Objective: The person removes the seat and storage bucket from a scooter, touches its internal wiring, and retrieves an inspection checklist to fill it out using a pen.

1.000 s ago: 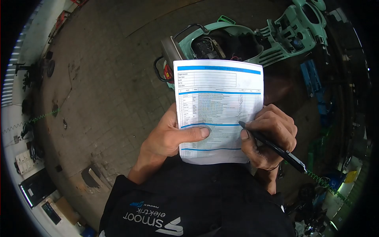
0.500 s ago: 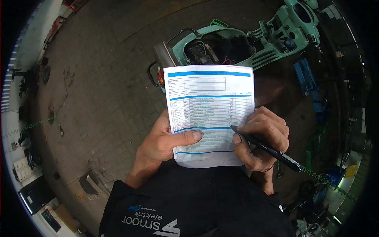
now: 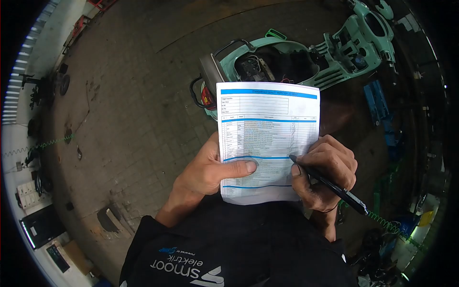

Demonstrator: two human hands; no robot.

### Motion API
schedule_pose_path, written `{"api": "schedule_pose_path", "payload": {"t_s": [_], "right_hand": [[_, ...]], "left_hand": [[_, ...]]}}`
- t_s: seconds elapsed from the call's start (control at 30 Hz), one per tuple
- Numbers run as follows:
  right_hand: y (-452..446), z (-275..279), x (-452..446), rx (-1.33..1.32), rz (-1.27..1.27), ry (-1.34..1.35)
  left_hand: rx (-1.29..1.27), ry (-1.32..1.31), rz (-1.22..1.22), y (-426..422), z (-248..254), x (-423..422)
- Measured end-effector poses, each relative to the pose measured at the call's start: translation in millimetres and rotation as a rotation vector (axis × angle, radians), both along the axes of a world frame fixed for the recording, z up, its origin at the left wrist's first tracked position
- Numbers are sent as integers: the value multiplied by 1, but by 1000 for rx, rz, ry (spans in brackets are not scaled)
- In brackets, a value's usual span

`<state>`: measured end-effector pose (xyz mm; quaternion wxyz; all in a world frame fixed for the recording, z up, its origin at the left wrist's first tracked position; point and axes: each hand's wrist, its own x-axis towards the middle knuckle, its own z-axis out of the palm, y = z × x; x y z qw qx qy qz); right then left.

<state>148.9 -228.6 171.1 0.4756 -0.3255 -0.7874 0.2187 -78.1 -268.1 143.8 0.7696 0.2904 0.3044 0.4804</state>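
A white printed checklist sheet [image 3: 267,138] with blue bands and table rows is held up in front of my body. My left hand [image 3: 210,170] grips its left edge, thumb flat across the front and fingers hidden behind. In my right hand [image 3: 327,172] is a black pen [image 3: 330,184], pinched between thumb and fingers. Its tip meets the sheet near the middle blue band, by a column of handwritten tick marks. The small print is too fine to read.
Beyond the sheet stands a mint-green scooter [image 3: 282,45] with its seat area open and wiring showing. A blue metal stand [image 3: 377,103] lies to the right. A green coiled hose [image 3: 389,225] runs at lower right. White equipment [image 3: 36,196] lines the left wall.
The view has shifted, so the sheet, both hands and the scooter appear slightly farther right. The grip on sheet and pen is the same, and the pen tip stays near the middle band.
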Motion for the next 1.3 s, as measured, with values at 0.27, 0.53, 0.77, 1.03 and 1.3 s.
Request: {"api": "schedule_pose_path", "payload": {"t_s": [0.27, 0.53, 0.77, 1.03, 1.3], "right_hand": [[0, -3, 3, -10, -10, -20], [0, -6, 3, -24, -50, 64], [1, -2, 5, -35, 5, 101], [2, -5, 5, -3, -25, -4], [-8, -24, 5, -128, -190, 453]], "left_hand": [[28, 13, -15, 1, -3, 0], [8, 30, -2, 2, -2, 1], [-7, 25, 12, 2, -5, 2], [1, 63, -36, 4, -6, -1], [-42, 26, -15, 3, -6, -3]]}}
